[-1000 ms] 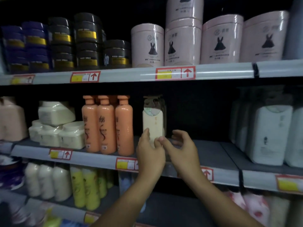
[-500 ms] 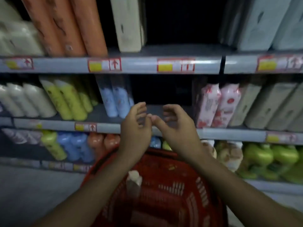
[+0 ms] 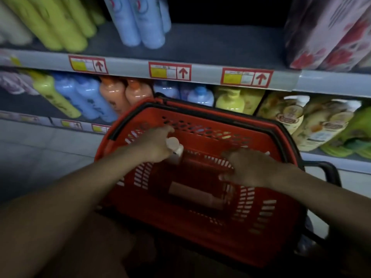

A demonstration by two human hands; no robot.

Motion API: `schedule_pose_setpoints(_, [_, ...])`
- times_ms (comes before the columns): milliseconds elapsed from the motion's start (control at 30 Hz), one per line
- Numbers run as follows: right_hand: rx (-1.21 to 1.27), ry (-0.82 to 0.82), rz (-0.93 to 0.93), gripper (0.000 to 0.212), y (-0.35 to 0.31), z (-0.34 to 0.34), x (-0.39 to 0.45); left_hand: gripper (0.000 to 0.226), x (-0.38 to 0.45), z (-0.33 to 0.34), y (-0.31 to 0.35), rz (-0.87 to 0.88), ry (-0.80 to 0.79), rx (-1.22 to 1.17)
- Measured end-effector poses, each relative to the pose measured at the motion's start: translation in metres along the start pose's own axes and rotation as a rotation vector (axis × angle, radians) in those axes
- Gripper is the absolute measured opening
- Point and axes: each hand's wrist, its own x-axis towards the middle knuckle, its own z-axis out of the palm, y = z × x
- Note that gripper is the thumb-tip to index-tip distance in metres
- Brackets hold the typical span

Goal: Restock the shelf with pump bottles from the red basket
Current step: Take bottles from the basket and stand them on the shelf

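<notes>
Nearest us, a pump bottle [image 3: 195,194] lies flat on the floor of the red basket [image 3: 261,233]. Above it our right hand [image 3: 248,169] hovers with fingers curled, grasping nothing we can make out. Our left hand [image 3: 156,146] reaches deeper and touches an upright bottle [image 3: 174,146] at its pale cap; grip unclear. Beyond, the shelf edge [image 3: 200,72] with price tags [image 3: 169,71], blue bottles [image 3: 140,21] above.

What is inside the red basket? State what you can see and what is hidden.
Inside the red basket: an upright pump bottle at the left hand, and another bottle lying flat on the bottom. The right hand covers part of the interior; whatever lies beneath it cannot be seen.
</notes>
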Motion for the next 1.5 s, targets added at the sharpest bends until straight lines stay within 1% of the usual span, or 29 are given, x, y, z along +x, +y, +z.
schedule_pose_setpoints(33, [-0.026, -0.058, -0.007, 0.062, 0.000, 0.002, 0.005, 0.048, 0.005, 0.003, -0.003, -0.015, -0.049, 0.034])
schedule_pose_setpoints(100, [-0.053, -0.136, -0.052, 0.060, -0.001, 0.006, 0.016, 0.046, 0.005, 0.001, 0.004, -0.005, -0.093, 0.106])
schedule_pose_setpoints(167, [-0.053, -0.160, -0.100, 0.049, 0.000, 0.013, 0.026, 0.048, 0.037, 0.021, -0.018, 0.025, -0.061, 0.168])
schedule_pose_setpoints(200, [-0.046, -0.154, -0.115, 0.045, 0.001, 0.017, 0.030, 0.050, 0.048, 0.033, -0.026, 0.021, -0.035, 0.157])
schedule_pose_setpoints(267, [-0.044, -0.128, -0.125, 0.041, 0.002, 0.024, 0.037, 0.050, 0.065, 0.058, -0.037, 0.061, 0.019, 0.079])
schedule_pose_setpoints(367, [-0.008, -0.106, -0.128, 0.035, 0.002, 0.036, 0.048, 0.034, 0.088, 0.086, -0.057, 0.116, 0.085, -0.053])
schedule_pose_setpoints(400, [0.000, -0.111, -0.132, 0.034, 0.002, 0.040, 0.051, 0.032, 0.091, 0.088, -0.058, 0.116, 0.102, -0.122])
schedule_pose_setpoints(467, [-0.004, -0.132, -0.139, 0.033, 0.002, 0.049, 0.056, 0.038, 0.096, 0.089, -0.056, 0.119, 0.067, -0.202])
schedule_pose_setpoints(533, [0.047, -0.139, -0.117, 0.033, 0.002, 0.056, 0.061, 0.040, 0.099, 0.090, -0.060, 0.130, 0.034, -0.230])
schedule_pose_setpoints(633, [0.208, -0.106, -0.072, 0.042, 0.003, 0.057, 0.065, 0.037, 0.095, 0.092, -0.065, 0.152, 0.093, -0.296])
schedule_pose_setpoints(667, [0.251, -0.083, -0.054, 0.051, 0.005, 0.055, 0.066, 0.039, 0.093, 0.089, -0.065, 0.144, 0.126, -0.304])
schedule_pose_setpoints(767, [0.373, 0.020, -0.006, 0.089, 0.008, 0.043, 0.066, 0.045, 0.080, 0.065, -0.045, 0.164, 0.187, -0.320])
schedule_pose_setpoints(800, [0.445, 0.062, -0.012, 0.098, 0.008, 0.039, 0.066, 0.044, 0.073, 0.053, -0.034, 0.194, 0.187, -0.337])
schedule_pose_setpoints(833, [0.523, 0.100, -0.026, 0.100, 0.006, 0.034, 0.065, 0.043, 0.063, 0.039, -0.023, 0.222, 0.176, -0.355])
schedule_pose_setpoints(933, [0.750, 0.204, -0.093, 0.088, -0.001, 0.015, 0.055, 0.041, 0.026, -0.001, 0.006, 0.280, 0.151, -0.465])
schedule_pose_setpoints(1000, [0.899, 0.193, -0.147, 0.080, -0.011, -0.006, 0.038, 0.035, 0.001, -0.019, 0.016, 0.296, 0.219, -0.585])
schedule_pose_setpoints(1067, [1.053, 0.191, -0.197, 0.069, -0.026, -0.025, 0.016, 0.031, -0.025, -0.030, 0.019, 0.294, 0.299, -0.769])
schedule_pose_setpoints(1167, [1.243, 0.277, -0.251, 0.049, -0.047, -0.046, -0.025, 0.040, -0.054, -0.038, 0.025, 0.291, 0.446, -0.960])
schedule_pose_setpoints(1233, [1.310, 0.374, -0.259, 0.040, -0.057, -0.059, -0.053, 0.031, -0.067, -0.041, 0.038, 0.336, 0.487, -1.031])
schedule_pose_setpoints(1267, [1.322, 0.428, -0.261, 0.039, -0.062, -0.069, -0.067, 0.026, -0.072, -0.041, 0.048, 0.358, 0.493, -1.060])
schedule_pose_setpoints(1300, [1.315, 0.490, -0.265, 0.040, -0.066, -0.079, -0.081, 0.025, -0.080, -0.042, 0.058, 0.377, 0.494, -1.076])
schedule_pose_setpoints(1367, [1.295, 0.658, -0.278, 0.049, -0.073, -0.106, -0.102, 0.029, -0.099, -0.052, 0.077, 0.477, 0.501, -1.012])
schedule_pose_setpoints(1433, [1.271, 0.818, -0.313, 0.059, -0.078, -0.139, -0.124, 0.025, -0.117, -0.073, 0.095, 0.594, 0.506, -0.954])
schedule_pose_setpoints(1500, [1.264, 0.921, -0.399, 0.062, -0.085, -0.177, -0.145, 0.022, -0.126, -0.106, 0.111, 0.682, 0.509, -0.958])
